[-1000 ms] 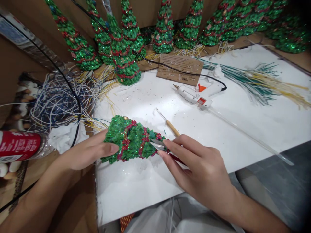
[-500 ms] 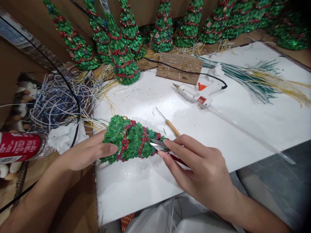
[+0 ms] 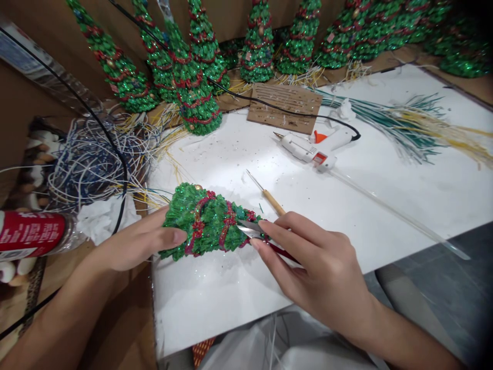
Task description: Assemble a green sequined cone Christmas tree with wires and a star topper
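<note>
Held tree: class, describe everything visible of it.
The held tree is glossy, glittery green, moulded-looking, with red garlands and clusters, and a gold ball near its wide base. It is tipped sideways, narrowing toward the right hand, which holds metal blades at its upper part; the tip is hidden. The left hand grips the base.
</note>
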A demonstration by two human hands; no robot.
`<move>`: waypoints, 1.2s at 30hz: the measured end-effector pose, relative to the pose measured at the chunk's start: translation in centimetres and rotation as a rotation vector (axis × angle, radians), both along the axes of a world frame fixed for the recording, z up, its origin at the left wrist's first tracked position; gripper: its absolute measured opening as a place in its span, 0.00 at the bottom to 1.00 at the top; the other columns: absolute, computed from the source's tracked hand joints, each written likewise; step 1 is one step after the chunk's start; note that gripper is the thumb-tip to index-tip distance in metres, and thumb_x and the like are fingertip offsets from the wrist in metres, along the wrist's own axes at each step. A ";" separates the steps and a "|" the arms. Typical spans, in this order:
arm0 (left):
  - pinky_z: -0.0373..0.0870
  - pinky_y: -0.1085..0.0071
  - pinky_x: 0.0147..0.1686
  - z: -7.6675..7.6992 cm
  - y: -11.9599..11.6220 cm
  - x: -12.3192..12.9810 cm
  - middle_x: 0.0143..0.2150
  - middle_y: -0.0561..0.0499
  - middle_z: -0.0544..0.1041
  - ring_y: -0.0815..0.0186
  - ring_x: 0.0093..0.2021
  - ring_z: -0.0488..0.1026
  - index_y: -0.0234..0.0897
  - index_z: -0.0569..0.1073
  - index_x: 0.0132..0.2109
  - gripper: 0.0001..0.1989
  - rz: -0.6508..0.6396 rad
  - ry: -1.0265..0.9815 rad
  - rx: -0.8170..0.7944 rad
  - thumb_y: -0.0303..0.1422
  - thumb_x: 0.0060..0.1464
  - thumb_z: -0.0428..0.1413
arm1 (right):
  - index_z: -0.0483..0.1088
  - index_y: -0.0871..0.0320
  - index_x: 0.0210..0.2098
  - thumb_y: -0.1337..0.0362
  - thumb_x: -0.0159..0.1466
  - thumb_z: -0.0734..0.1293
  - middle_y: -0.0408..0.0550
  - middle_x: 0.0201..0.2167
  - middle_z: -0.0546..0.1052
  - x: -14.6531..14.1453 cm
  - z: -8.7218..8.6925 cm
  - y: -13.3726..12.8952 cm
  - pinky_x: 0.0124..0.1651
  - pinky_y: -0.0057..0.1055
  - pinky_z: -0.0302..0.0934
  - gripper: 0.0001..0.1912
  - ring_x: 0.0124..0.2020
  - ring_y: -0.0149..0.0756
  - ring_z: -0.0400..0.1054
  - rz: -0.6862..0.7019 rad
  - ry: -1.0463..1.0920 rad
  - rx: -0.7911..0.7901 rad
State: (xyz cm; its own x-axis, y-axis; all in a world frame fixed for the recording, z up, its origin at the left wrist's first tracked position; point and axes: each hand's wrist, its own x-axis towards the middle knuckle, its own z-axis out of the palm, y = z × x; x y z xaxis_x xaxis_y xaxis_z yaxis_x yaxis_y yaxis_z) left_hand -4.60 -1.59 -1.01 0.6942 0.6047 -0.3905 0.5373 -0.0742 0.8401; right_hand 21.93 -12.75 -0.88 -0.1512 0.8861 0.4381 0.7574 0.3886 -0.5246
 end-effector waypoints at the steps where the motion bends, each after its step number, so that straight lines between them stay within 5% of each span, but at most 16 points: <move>1: 0.71 0.69 0.42 0.1 0.0 0.0 0.48 0.46 0.75 0.57 0.48 0.71 0.35 0.69 0.52 0.23 -0.003 0.008 0.005 0.46 0.57 0.49 | 0.75 0.66 0.39 0.67 0.63 0.67 0.49 0.30 0.75 0.0 0.0 0.0 0.23 0.26 0.64 0.08 0.25 0.31 0.71 0.001 -0.001 0.001; 14: 0.66 0.60 0.54 -0.3 0.1 -0.2 0.43 0.47 0.76 0.56 0.51 0.68 0.35 0.66 0.54 0.24 -0.018 -0.016 -0.045 0.46 0.58 0.48 | 0.75 0.66 0.40 0.67 0.63 0.67 0.49 0.30 0.76 0.0 -0.4 0.0 0.25 0.26 0.66 0.08 0.27 0.31 0.71 0.010 0.047 0.003; 19: 0.71 0.65 0.46 -0.3 0.0 -0.3 0.42 0.48 0.76 0.58 0.45 0.70 0.36 0.70 0.51 0.22 -0.049 -0.011 -0.019 0.47 0.58 0.48 | 0.74 0.65 0.41 0.68 0.63 0.68 0.49 0.31 0.76 0.0 -0.7 0.2 0.25 0.26 0.65 0.08 0.28 0.30 0.70 0.023 0.111 -0.003; 24: 0.66 0.63 0.54 -0.7 0.0 -0.6 0.45 0.49 0.76 0.56 0.52 0.68 0.38 0.69 0.54 0.21 -0.056 -0.071 -0.024 0.44 0.59 0.48 | 0.75 0.67 0.41 0.69 0.62 0.68 0.50 0.31 0.76 0.0 -1.0 0.4 0.25 0.26 0.65 0.09 0.29 0.30 0.71 0.027 0.158 -0.009; 36: 0.65 0.57 0.56 -0.9 0.1 -1.0 0.47 0.47 0.76 0.53 0.54 0.67 0.37 0.66 0.58 0.28 -0.028 -0.024 -0.050 0.51 0.57 0.49 | 0.74 0.66 0.42 0.70 0.59 0.70 0.49 0.32 0.75 0.2 -1.3 0.0 0.25 0.26 0.64 0.10 0.28 0.29 0.69 0.010 0.200 0.030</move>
State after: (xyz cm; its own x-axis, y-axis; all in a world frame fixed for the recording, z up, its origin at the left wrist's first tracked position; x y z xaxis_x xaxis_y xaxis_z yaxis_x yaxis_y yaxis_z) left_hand -5.59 -1.47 -1.90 0.7202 0.5649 -0.4027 0.5151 -0.0466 0.8558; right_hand 22.16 -12.77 -2.14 -0.0678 0.8709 0.4868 0.6354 0.4139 -0.6519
